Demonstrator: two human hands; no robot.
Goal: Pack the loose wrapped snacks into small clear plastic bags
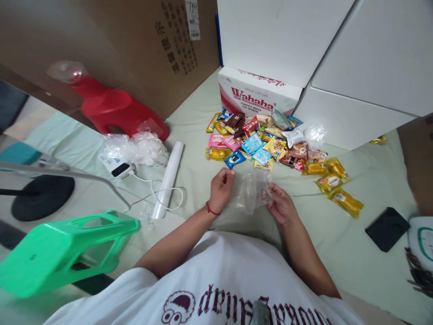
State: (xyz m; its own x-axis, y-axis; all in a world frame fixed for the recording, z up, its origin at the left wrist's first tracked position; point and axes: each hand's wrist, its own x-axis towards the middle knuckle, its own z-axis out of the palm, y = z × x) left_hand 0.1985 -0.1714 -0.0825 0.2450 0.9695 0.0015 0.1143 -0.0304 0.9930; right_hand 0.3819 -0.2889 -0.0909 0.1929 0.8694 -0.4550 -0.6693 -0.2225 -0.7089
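A clear plastic bag (249, 193) is stretched between my two hands, low over the pale green cloth. My left hand (221, 189), with a red string at the wrist, pinches its left edge. On the opposite edge the fingers of my right hand (279, 203) are closed. Just beyond the bag lies a pile of wrapped snacks (257, 142) in many colours. Several yellow-wrapped snacks (333, 180) lie apart at the right end of the pile. The bag looks flat, with no snack visible inside it.
Behind the pile stands a Wahaha carton (257, 92) against white boxes (270, 36). To the left are a red plastic jug (118, 108), crumpled clear plastic (135, 146), a white roll (169, 180), a cable and a green stool (71, 248). A black tray-like object (387, 229) lies right.
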